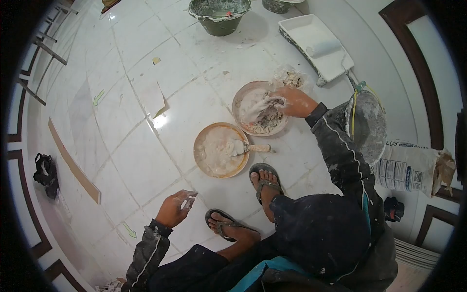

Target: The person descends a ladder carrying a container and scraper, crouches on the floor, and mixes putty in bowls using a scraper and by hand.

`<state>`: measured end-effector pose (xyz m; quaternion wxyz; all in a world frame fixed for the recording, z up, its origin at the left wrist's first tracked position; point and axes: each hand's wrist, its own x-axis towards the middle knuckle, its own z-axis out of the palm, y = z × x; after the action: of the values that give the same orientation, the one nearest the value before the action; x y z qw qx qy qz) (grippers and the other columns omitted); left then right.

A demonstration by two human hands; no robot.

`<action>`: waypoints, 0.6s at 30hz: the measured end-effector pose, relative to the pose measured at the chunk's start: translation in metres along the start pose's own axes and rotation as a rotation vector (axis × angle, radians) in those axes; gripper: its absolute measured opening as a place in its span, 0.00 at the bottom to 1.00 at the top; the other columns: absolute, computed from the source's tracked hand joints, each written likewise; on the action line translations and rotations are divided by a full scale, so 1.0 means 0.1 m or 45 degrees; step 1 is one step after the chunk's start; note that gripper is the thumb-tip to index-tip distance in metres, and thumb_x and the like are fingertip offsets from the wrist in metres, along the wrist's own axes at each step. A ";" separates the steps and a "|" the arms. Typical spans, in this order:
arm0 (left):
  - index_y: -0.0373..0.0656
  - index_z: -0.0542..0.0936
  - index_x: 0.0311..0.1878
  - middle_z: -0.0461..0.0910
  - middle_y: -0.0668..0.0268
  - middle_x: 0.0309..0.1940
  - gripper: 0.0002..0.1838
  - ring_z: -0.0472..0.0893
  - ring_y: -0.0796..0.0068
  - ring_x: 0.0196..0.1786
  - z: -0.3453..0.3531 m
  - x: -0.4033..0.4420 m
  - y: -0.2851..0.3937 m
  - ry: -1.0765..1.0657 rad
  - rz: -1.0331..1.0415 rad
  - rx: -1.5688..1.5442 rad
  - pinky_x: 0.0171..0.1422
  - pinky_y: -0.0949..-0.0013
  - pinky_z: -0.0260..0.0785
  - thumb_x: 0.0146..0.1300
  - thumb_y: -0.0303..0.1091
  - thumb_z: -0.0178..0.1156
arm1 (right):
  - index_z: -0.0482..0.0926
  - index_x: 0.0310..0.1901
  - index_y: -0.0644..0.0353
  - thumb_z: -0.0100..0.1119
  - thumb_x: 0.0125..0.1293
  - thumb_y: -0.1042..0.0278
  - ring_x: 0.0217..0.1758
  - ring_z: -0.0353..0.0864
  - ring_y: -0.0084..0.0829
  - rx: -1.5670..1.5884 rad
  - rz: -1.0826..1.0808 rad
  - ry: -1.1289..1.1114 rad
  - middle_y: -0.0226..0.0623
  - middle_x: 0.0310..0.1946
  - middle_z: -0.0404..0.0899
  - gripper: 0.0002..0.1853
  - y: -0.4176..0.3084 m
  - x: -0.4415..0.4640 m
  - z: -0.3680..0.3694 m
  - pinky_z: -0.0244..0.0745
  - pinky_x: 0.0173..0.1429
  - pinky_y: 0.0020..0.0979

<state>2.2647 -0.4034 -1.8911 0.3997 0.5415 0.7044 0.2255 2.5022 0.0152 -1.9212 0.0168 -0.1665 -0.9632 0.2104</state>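
My right hand (292,101) reaches into the upper round basin (239,92), its fingers closed round a whitish, powder-covered clump (262,108) that I cannot name. Grey and reddish scraps lie in that basin beneath it. Below and to the left stands a second round basin (198,160) with pale, wet paste. A putty knife (258,148) rests over its right rim, blade in the paste. My left hand (176,208) hovers above the tiles left of my sandals, white-smeared, fingers bent and apart, holding nothing.
A green tub (221,25) stands at the top, a white paint tray (323,48) at upper right. Beside my right arm are a bucket (372,121) and a torn sack (404,168). A brown strip (73,163) and black bag (45,175) lie left.
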 end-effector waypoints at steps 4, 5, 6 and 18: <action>0.40 0.78 0.46 0.80 0.57 0.38 0.12 0.80 0.58 0.40 0.01 0.04 0.02 -0.047 -0.024 0.007 0.44 0.64 0.73 0.58 0.25 0.57 | 0.72 0.57 0.56 0.61 0.53 0.69 0.57 0.71 0.43 0.120 0.067 0.019 0.45 0.53 0.74 0.26 0.01 0.03 0.14 0.66 0.62 0.37; 0.41 0.78 0.47 0.80 0.57 0.38 0.12 0.80 0.58 0.40 0.02 0.05 0.02 -0.049 -0.013 0.011 0.44 0.64 0.73 0.58 0.25 0.57 | 0.71 0.57 0.56 0.59 0.54 0.68 0.56 0.71 0.44 0.096 0.021 0.099 0.45 0.53 0.74 0.25 0.02 0.05 0.18 0.66 0.61 0.39; 0.41 0.78 0.47 0.80 0.58 0.38 0.12 0.80 0.58 0.40 0.02 0.06 0.02 -0.049 -0.005 0.015 0.44 0.64 0.73 0.58 0.25 0.57 | 0.71 0.57 0.56 0.58 0.54 0.67 0.55 0.72 0.45 0.075 -0.031 0.177 0.44 0.52 0.74 0.25 0.04 0.07 0.22 0.67 0.60 0.40; 0.41 0.78 0.47 0.80 0.58 0.39 0.13 0.81 0.59 0.41 0.02 0.10 -0.03 -0.052 -0.062 -0.018 0.46 0.64 0.73 0.58 0.24 0.56 | 0.71 0.54 0.56 0.61 0.51 0.65 0.56 0.68 0.49 -0.179 0.032 0.374 0.51 0.51 0.67 0.26 0.03 0.07 0.55 0.69 0.57 0.43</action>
<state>2.2632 -0.3949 -1.8979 0.4234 0.5257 0.7074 0.2096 2.4909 -0.0023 -1.9727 0.1430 -0.2081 -0.9606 0.1161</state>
